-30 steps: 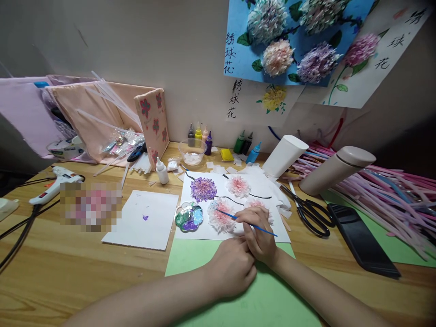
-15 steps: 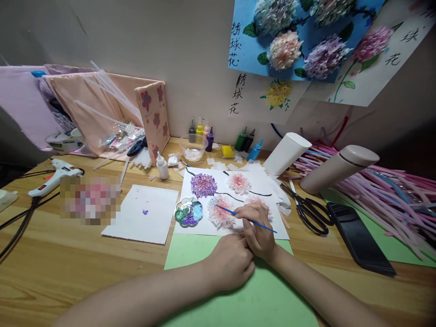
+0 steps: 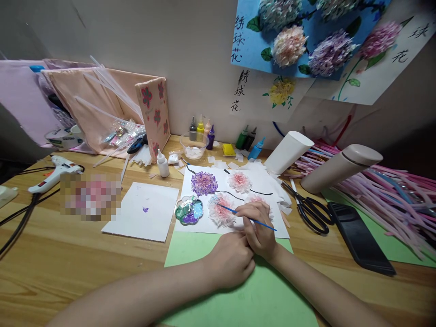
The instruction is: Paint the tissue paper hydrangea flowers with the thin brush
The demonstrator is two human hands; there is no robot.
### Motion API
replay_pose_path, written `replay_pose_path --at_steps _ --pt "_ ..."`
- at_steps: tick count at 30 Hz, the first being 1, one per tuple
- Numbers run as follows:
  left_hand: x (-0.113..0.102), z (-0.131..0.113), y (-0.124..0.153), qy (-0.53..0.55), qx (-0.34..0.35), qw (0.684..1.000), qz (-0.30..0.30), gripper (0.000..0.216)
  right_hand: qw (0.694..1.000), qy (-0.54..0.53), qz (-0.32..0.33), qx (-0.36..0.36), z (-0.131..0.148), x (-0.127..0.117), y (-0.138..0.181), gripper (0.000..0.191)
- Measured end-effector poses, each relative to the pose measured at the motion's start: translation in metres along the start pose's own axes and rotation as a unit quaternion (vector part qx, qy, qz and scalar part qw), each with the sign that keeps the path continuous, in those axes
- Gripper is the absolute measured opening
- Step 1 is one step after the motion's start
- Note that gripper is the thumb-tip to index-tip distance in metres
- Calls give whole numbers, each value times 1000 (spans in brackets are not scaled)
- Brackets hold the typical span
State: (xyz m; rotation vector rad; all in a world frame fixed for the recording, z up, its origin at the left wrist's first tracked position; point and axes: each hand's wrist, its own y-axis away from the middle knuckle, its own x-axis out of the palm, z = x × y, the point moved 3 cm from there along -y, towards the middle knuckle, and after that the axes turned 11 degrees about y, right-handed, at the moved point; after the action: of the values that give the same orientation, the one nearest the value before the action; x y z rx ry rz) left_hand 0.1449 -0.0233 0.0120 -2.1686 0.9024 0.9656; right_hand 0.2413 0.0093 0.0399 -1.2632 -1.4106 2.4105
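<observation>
My right hand [image 3: 259,229] pinches a thin blue paintbrush [image 3: 262,223], whose tip rests on a pink and white paper flower [image 3: 220,213] glued to a white sheet [image 3: 218,181]. My left hand [image 3: 230,260] is curled shut and lies on the green paper [image 3: 245,295], its fingers touching the right hand at the sheet's near edge. A flower-shaped paint palette [image 3: 189,210] sits just left of that flower. A purple flower [image 3: 203,183] and a pink flower [image 3: 239,180] lie further back on the sheet.
Black scissors [image 3: 310,210], a black phone [image 3: 360,237], a beige flask [image 3: 340,168] and a white cup [image 3: 288,152] lie to the right, before pink straws [image 3: 391,190]. Paint bottles [image 3: 201,131] and a clear bowl [image 3: 193,147] line the wall. A white card [image 3: 141,211] and a glue gun [image 3: 52,175] lie left.
The view has shifted a little, so everything sits slightly higher in frame. The brush tip stays on the pink flower, and both hands keep their places.
</observation>
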Motion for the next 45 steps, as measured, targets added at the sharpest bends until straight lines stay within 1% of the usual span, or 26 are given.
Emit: replay_pose_path --at_steps 2,8,11,14,16,19,22,25,28,30,32,35,37,39,43,45 --pt "0 0 0 0 1 1000 -2 18 1000 -1 -9 -7 1 -1 -1 21" --pt "0 0 -1 -7 1 1000 6 18 1000 -1 -5 -13 1 -2 -1 22" --pt "1 -1 -1 -10 8 1000 16 19 998 -21 -7 -51 2 -4 -1 23" --pt "4 -1 1 -22 4 999 43 21 992 -45 34 -115 6 -4 -4 25" --pt "4 -2 1 -28 -4 998 55 22 987 -53 71 -132 7 -3 -6 25" --pt "2 -3 1 -29 -15 998 59 24 984 -57 117 -123 7 1 -8 24" --pt "0 -3 0 -26 -24 997 69 25 983 -51 146 -102 5 4 -7 23" --pt "-1 -4 0 -27 -25 996 79 27 983 -52 152 -93 4 6 -5 24" --pt "-1 -3 0 -25 -23 997 74 26 982 -52 156 -97 4 6 -4 24" --pt "0 -2 0 -20 -15 998 63 24 984 -46 138 -99 4 4 -2 26" --pt "1 -2 -1 -11 -2 999 45 23 991 -34 93 -90 4 1 0 26" --pt "0 -2 -1 8 13 1000 13 22 999 -6 9 -39 0 -3 5 25" --pt "-1 -2 -1 16 19 1000 1 22 1000 6 -23 -10 -2 -4 7 23" --pt "-1 -1 -1 17 21 1000 2 22 1000 9 -23 -1 -3 -3 8 23" --pt "0 -1 -1 15 14 1000 9 21 1000 7 3 -11 -3 -1 7 23" --pt "-1 -1 -1 19 12 1000 6 20 1000 11 10 -2 -3 -1 6 22"
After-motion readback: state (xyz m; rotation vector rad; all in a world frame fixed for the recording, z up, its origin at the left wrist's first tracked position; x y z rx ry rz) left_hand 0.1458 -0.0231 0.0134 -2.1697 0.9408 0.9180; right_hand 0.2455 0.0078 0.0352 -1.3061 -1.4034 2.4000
